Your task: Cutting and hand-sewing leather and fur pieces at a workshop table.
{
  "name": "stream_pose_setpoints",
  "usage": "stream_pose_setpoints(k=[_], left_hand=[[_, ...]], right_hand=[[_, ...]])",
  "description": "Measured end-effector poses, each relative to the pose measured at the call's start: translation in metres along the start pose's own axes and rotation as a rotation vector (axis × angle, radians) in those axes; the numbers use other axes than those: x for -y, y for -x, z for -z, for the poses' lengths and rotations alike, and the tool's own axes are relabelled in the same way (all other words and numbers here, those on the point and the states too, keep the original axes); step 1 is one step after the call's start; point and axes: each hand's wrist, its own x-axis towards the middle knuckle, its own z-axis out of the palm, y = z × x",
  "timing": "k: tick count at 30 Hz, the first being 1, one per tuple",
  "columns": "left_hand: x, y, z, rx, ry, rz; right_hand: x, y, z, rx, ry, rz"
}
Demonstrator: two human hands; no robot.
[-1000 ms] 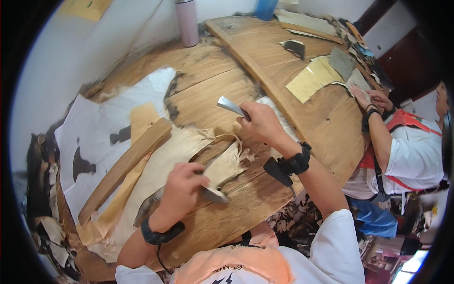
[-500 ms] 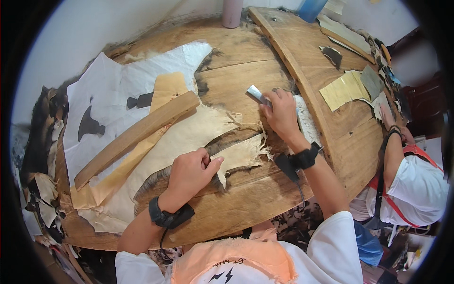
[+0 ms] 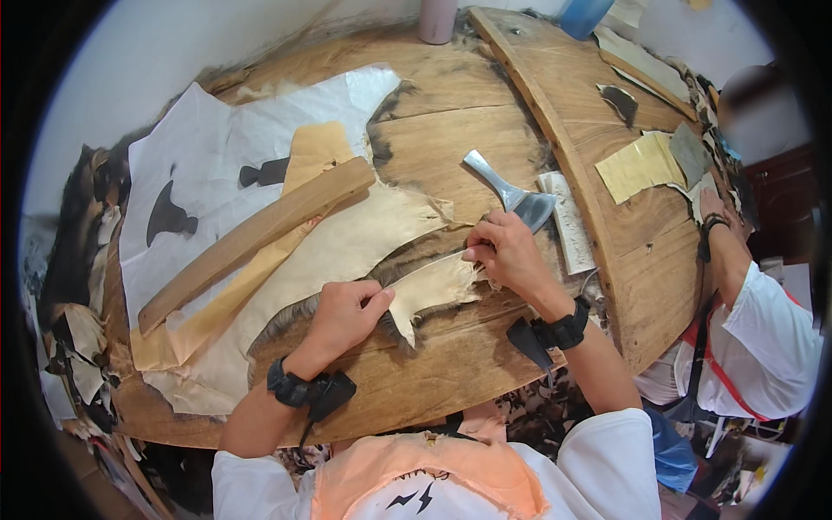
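A cream-coloured fur hide (image 3: 338,256) lies skin side up in front of me, with dark hair showing along its edges. My left hand (image 3: 340,322) pinches the near edge of its narrow strip (image 3: 431,284) between thumb and fingers. At the strip's frayed right end, my right hand (image 3: 513,260) has thumb and fingertips closed on the skin. Just beyond that hand, a fan-shaped metal knife (image 3: 513,198) rests on the wooden table (image 3: 451,139), untouched.
A wooden bar (image 3: 260,243) lies across tan paper (image 3: 314,143) and white sheeting (image 3: 199,130). A worn white block (image 3: 568,221) sits beside a raised wooden strip (image 3: 550,121). At the right, another person (image 3: 758,338) reaches toward yellowish pieces (image 3: 637,169).
My right hand has let go of the metal knife, leaving it on the table, and moved nearer to grip the frayed end. My left hand stays on the strip.
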Motion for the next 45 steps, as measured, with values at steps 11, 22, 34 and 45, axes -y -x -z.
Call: stream_pose_setpoints(k=[11, 22, 34, 45], left_hand=[[-0.001, 0.013, 0.007, 0.295, 0.592, 0.492], [-0.002, -0.002, 0.001, -0.070, -0.150, 0.111], [-0.004, 0.007, 0.018, -0.460, -0.197, -0.119], [0.011, -0.005, 0.004, -0.334, -0.208, -0.174]], right_hand=[[0.032, -0.009, 0.025, 0.299, -0.059, -0.167], [0.019, -0.027, 0.009, 0.089, 0.011, -0.190], [0.021, -0.035, 0.001, 0.067, 0.006, -0.285], [0.017, -0.030, 0.005, 0.025, -0.045, -0.182]])
